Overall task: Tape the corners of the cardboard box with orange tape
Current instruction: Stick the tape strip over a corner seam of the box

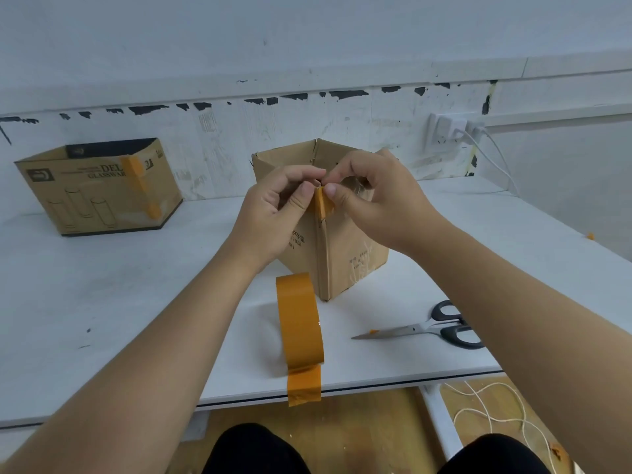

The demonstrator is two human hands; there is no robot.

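The left hand (277,200) and right hand (372,196) pinch a short orange tape piece (323,206) at the top of the cardboard box (345,254)'s near corner, whose edge runs straight down below the fingertips.

Top of the near box corner (323,241) hidden behind both grips. Small print on box faces too blurred to read. Scissors (427,328) handles partly covered by right forearm. White cord (492,419) runs out of sight under the surface (102,302).

white table (102,302), scuffed wall (307,46) (grey-white)
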